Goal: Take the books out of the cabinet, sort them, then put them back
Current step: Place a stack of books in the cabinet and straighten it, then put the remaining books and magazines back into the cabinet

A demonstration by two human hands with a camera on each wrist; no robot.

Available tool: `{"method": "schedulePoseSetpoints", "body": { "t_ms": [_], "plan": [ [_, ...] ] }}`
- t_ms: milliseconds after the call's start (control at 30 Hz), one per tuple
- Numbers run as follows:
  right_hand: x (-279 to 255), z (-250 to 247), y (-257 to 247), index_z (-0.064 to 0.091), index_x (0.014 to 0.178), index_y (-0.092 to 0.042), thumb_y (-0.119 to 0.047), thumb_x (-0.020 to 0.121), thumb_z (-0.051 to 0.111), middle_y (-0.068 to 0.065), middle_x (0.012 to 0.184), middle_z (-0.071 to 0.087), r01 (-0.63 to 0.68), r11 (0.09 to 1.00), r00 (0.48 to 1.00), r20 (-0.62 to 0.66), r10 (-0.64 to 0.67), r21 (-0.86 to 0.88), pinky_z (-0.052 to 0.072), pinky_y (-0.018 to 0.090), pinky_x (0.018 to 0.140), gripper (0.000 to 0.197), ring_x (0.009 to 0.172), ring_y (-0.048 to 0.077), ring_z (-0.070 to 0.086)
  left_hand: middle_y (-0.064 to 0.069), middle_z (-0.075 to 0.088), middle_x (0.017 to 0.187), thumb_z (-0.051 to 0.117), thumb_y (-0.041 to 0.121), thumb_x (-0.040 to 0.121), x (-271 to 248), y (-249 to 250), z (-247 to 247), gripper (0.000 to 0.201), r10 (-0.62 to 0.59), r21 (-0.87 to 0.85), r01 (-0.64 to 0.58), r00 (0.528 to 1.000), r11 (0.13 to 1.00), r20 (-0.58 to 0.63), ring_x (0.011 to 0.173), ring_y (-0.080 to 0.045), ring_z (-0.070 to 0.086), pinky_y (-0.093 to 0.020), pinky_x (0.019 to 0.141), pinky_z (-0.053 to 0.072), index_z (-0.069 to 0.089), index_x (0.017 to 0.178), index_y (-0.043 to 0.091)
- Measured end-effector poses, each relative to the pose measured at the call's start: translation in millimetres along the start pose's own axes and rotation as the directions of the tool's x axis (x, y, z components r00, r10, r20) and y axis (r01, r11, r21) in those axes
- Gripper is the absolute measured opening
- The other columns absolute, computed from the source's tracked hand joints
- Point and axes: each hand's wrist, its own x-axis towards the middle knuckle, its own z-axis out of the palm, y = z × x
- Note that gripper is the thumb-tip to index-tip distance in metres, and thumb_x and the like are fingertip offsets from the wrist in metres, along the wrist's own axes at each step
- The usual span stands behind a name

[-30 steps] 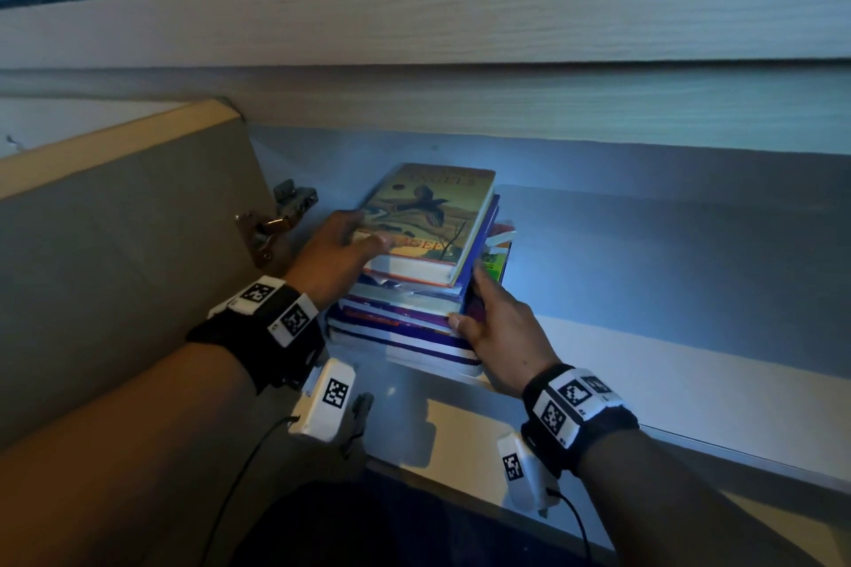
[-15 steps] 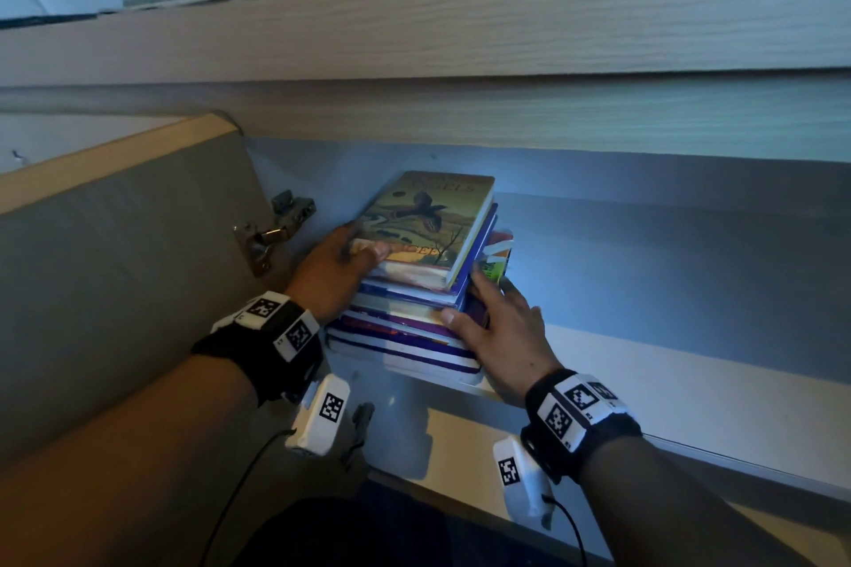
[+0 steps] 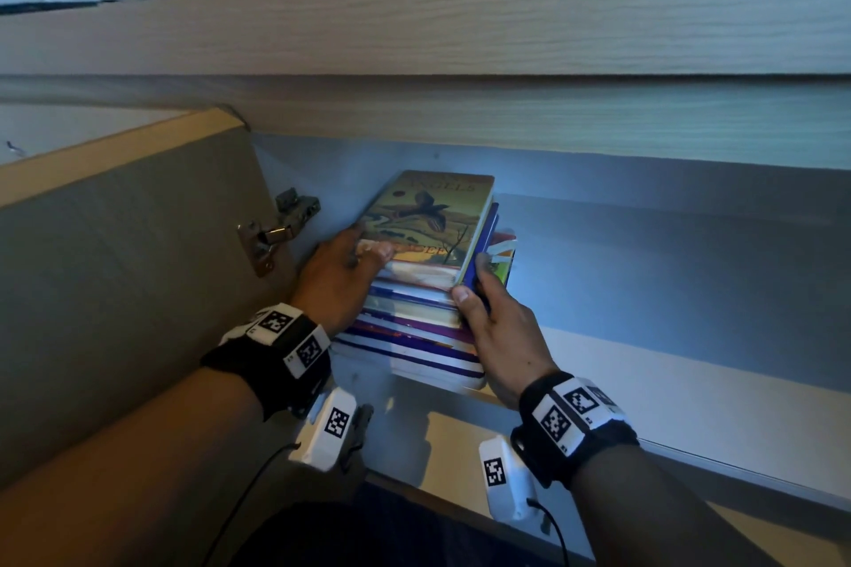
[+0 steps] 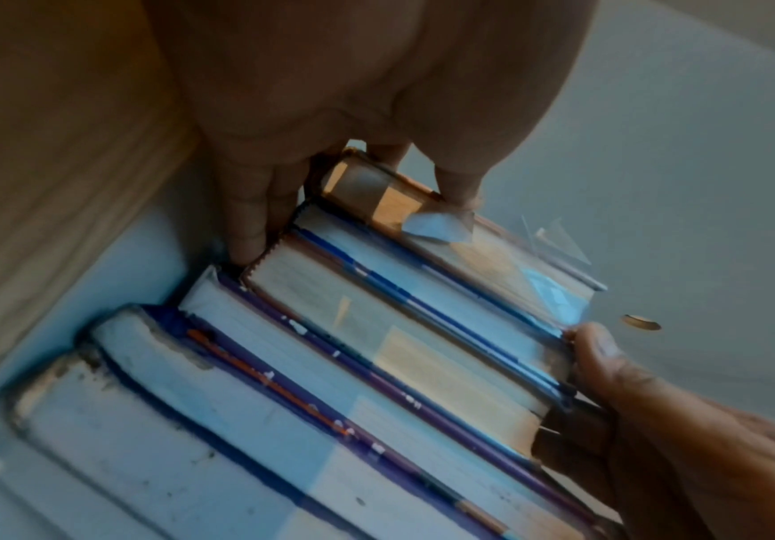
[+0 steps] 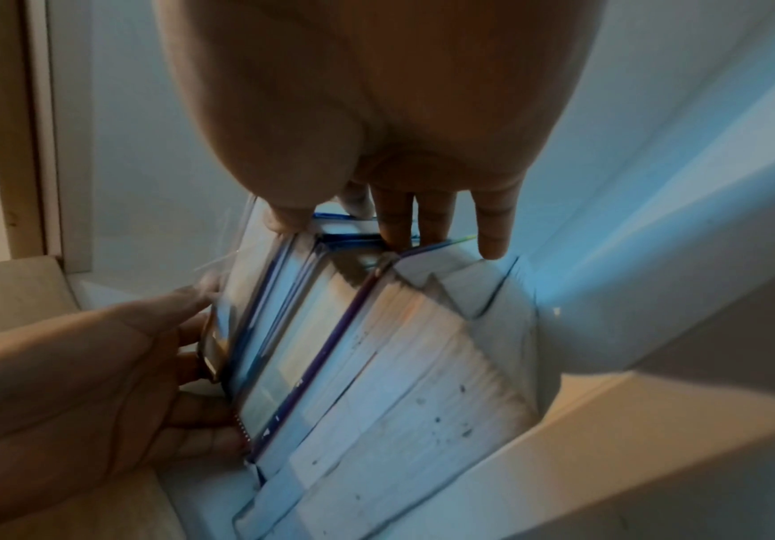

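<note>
A stack of several books (image 3: 414,331) lies flat on the cabinet shelf (image 3: 690,378), against the left inner wall. The top book (image 3: 428,216) has a yellow cover with a dark bird. My left hand (image 3: 340,276) grips the stack's left side, thumb on the top cover and fingers down the side (image 4: 246,219). My right hand (image 3: 497,331) holds the stack's right front corner, thumb at the front edge, fingers along the right side (image 5: 394,226). The page edges (image 4: 376,347) fill the left wrist view, and the right wrist view shows the same stack (image 5: 376,365).
The open cabinet door (image 3: 115,272) stands close on the left, with its metal hinge (image 3: 281,228) beside my left hand. The wooden cabinet top (image 3: 460,37) overhangs the shelf. The shelf runs on to the right of the stack.
Both hands stay on the stack's sides. My right thumb has moved up from the lower books to the upper ones. The stack sits slightly deeper in the cabinet.
</note>
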Motion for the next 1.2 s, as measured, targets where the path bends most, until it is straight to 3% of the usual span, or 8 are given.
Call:
{"method": "schedulePoseSetpoints", "body": {
  "t_ms": [200, 300, 500, 667, 800, 900, 1000, 1200],
  "plan": [
    [-4, -3, -1, 0.004, 0.160, -0.050, -0.079, 0.095, 0.026, -0.002, 0.158, 0.049, -0.026, 0.999, 0.999, 0.037, 0.027, -0.037, 0.045, 0.043, 0.114, 0.074, 0.137, 0.021, 0.054, 0.000, 0.056, 0.138, 0.037, 0.051, 0.100, -5, 10, -6, 0.035, 0.063, -0.074, -0.065, 0.998, 0.995, -0.018, 0.130, -0.019, 0.048, -0.038, 0.115, 0.032, 0.060, 0.122, 0.036],
    [-8, -1, -8, 0.001, 0.162, -0.046, -0.067, 0.102, 0.027, -0.002, 0.157, 0.049, -0.025, 0.994, 0.999, 0.029, 0.028, -0.106, 0.043, 0.030, 0.105, 0.069, 0.137, 0.021, 0.053, -0.002, 0.026, 0.160, 0.048, 0.047, 0.096, -12, 18, -4, 0.043, 0.127, 0.198, -0.130, 0.992, 0.972, 0.027, 0.148, -0.023, 0.023, -0.047, 0.121, 0.024, 0.052, 0.138, 0.039],
    [-15, 4, -17, 0.001, 0.160, -0.051, -0.057, 0.106, 0.032, -0.009, 0.150, 0.054, -0.030, 0.980, 0.999, -0.038, 0.023, -0.195, 0.043, 0.028, 0.094, 0.063, 0.128, 0.017, 0.058, 0.010, 0.058, 0.129, 0.049, 0.052, 0.089, -14, 37, -3, 0.034, 0.380, 0.456, -0.365, 0.923, 0.812, 0.062, 0.116, -0.018, 0.055, -0.040, 0.100, 0.045, 0.066, 0.116, 0.039],
    [-27, -18, -53, 0.052, 0.140, -0.039, -0.041, 0.103, 0.049, -0.008, 0.125, 0.072, -0.162, 0.947, 0.979, 0.078, 0.190, -0.277, 0.052, 0.035, 0.096, 0.038, 0.115, 0.020, 0.068, 0.010, 0.056, 0.128, 0.049, 0.046, 0.088, -27, 58, -11, 0.033, 0.249, 0.473, -0.303, 0.952, 0.827, 0.176, 0.121, -0.014, 0.051, -0.037, 0.101, 0.038, 0.065, 0.114, 0.034],
    [-50, -48, -139, 0.066, 0.092, -0.058, -0.052, 0.094, 0.050, -0.023, 0.090, 0.072, -0.160, 0.938, 0.953, 0.199, 0.228, -0.307, 0.053, 0.034, 0.093, 0.017, 0.098, 0.005, 0.069, 0.005, 0.064, 0.082, 0.054, 0.035, 0.096, -33, 111, -68, 0.025, 0.050, 0.181, -0.133, 0.914, 0.975, 0.403, 0.073, 0.000, 0.058, -0.015, 0.071, 0.046, 0.070, 0.082, 0.021],
    [-49, -66, -238, 0.065, 0.078, -0.066, -0.038, 0.095, 0.063, -0.036, 0.081, 0.068, -0.174, 0.959, 0.939, 0.255, 0.229, -0.222, 0.054, 0.029, 0.093, 0.033, 0.091, 0.000, 0.069, 0.004, 0.065, 0.086, 0.051, 0.044, 0.095, -48, 158, -135, 0.024, -0.022, 0.114, -0.041, 0.866, 0.993, 0.500, 0.079, -0.006, 0.060, -0.029, 0.078, 0.049, 0.067, 0.082, 0.032],
    [-34, -84, -334, 0.073, 0.091, -0.051, -0.042, 0.088, 0.067, -0.011, 0.091, 0.076, -0.206, 0.978, 0.941, 0.268, 0.208, -0.036, 0.058, 0.034, 0.083, 0.011, 0.086, 0.008, 0.071, 0.005, 0.072, 0.093, 0.051, 0.038, 0.092, -48, 206, -213, 0.022, -0.032, 0.107, -0.028, 0.855, 0.994, 0.518, 0.083, -0.001, 0.064, -0.029, 0.081, 0.052, 0.071, 0.089, 0.029],
    [64, -90, -445, 0.059, 0.126, -0.021, -0.040, 0.076, 0.071, 0.006, 0.094, 0.069, -0.339, 0.917, 0.919, 0.279, 0.277, 0.208, 0.042, 0.033, 0.067, 0.055, 0.081, 0.024, 0.058, 0.012, 0.073, 0.088, 0.054, 0.037, 0.080, 21, 259, -333, 0.016, -0.111, 0.106, 0.080, 0.936, 0.991, 0.333, 0.086, -0.012, 0.068, -0.034, 0.078, 0.054, 0.069, 0.078, 0.037]
  ]
}}
